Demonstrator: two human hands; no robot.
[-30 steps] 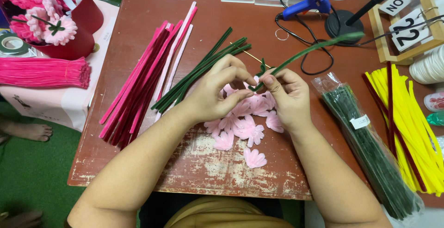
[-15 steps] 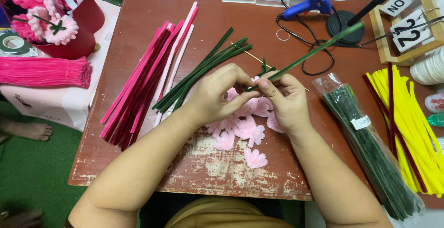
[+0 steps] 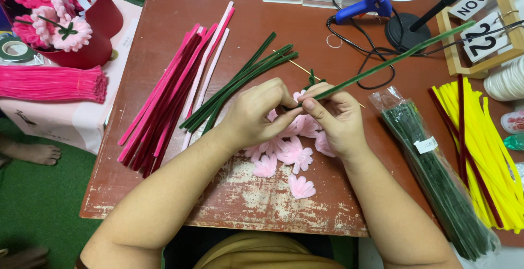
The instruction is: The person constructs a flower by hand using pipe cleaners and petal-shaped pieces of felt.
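Left hand [image 3: 256,117] and right hand [image 3: 338,119]: grips pinched shut on green pipe cleaner [image 3: 393,61] above pink petals [image 3: 289,154], counter [image 3: 164,7].

Both forearms angle in and meet mid-surface. Left hand [image 3: 255,117] and right hand [image 3: 337,117] touch at the fingertips, each grip pinched tight.

Pink and dark red pipe cleaners [image 3: 174,91] are lying fanned out on the worn wooden table [image 3: 164,203], with loose green ones [image 3: 240,83] beside them. A blue glue gun [image 3: 365,4] is resting near the far edge. Yellow pipe cleaners [image 3: 486,138] are sitting beside a bagged green bundle [image 3: 436,176].
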